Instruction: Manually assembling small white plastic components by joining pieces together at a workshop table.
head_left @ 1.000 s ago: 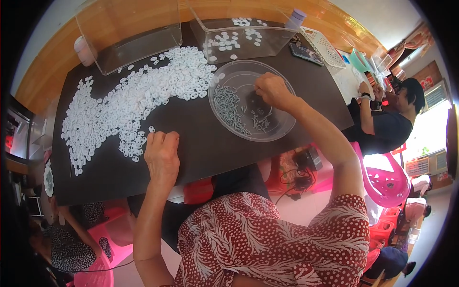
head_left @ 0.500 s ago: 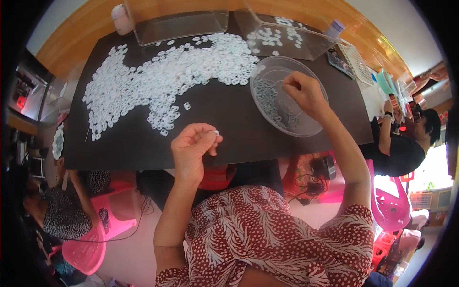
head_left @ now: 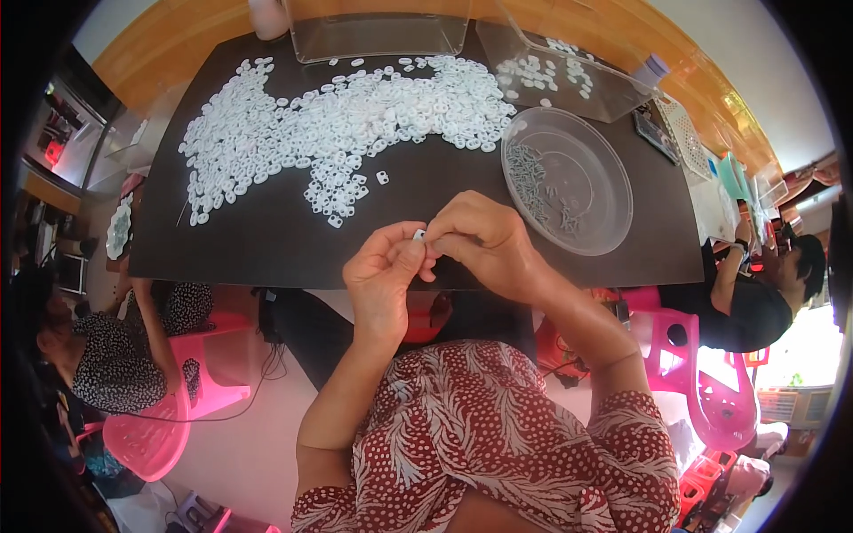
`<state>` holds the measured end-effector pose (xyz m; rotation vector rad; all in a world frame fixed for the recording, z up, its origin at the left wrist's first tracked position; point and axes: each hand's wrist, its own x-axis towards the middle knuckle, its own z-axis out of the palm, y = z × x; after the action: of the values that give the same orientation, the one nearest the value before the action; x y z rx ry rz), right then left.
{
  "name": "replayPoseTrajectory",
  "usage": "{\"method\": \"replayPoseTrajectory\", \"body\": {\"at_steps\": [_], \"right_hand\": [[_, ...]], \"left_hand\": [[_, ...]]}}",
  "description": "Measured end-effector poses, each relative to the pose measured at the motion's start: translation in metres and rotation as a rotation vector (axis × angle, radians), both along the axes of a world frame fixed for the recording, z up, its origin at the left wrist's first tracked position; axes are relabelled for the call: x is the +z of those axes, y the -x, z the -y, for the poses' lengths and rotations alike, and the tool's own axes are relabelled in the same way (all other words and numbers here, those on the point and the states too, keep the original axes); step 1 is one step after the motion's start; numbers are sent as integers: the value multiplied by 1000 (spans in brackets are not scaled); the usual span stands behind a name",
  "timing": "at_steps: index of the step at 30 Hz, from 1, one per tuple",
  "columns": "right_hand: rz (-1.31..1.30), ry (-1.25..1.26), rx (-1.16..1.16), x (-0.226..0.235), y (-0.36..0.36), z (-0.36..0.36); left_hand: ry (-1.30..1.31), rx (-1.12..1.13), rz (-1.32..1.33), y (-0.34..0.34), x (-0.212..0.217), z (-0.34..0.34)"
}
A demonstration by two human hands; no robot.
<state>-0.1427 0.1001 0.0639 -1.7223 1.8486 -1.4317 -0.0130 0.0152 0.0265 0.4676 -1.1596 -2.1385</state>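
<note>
A dark table fills the upper half of the frame, with a light wooden floor beyond it along the top edge. A wide spread of small white plastic pieces lies across the upper left and centre of the table. Two clear plastic boxes stand at the far edge: one at top centre, and another at upper right with a few white pieces inside. A clear round dish sits at centre right on the table, holding a scatter of small grey metal parts on its left side.

In the middle of the frame, over the near edge of the table, the person's two hands meet. The left hand is curled, with thumb and fingertips pinched narrowly on a small white piece. The right hand is just beside it, its fingers closed down toward the same piece; whether it holds something of its own cannot be told, since the fingers hide it. The two hands touch at the fingertips.

The person wears a red top with white leaf print, in the lower centre. A pink plastic chair stands at lower left, and another pink chair at lower right. Another person in a dark top sits at the right edge of the frame.
</note>
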Motion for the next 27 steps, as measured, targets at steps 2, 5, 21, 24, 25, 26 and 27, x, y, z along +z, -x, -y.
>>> {"method": "replayPoseTrajectory", "body": {"at_steps": [2, 5, 21, 24, 25, 26, 27], "right_hand": [[-15, -27, 12, 1, -4, 3], [185, -74, -30, 2, -8, 3], [345, -198, -40, 5, -22, 7], [377, -173, -25, 1, -23, 7], [377, -169, -35, 0, -24, 7], [377, -165, -44, 0, -25, 7], [376, -165, -44, 0, -26, 8]], "left_hand": [[11, -14, 24, -3, -1, -1], [-60, -38, 10, -5, -2, 2], [-87, 36, -29, -14, -4, 0], [-64, 77, -4, -14, -5, -2], [-57, 87, -5, -14, -4, -3], [-51, 98, -6, -14, -4, -4], [-51, 99, -7, -15, -5, -5]]}}
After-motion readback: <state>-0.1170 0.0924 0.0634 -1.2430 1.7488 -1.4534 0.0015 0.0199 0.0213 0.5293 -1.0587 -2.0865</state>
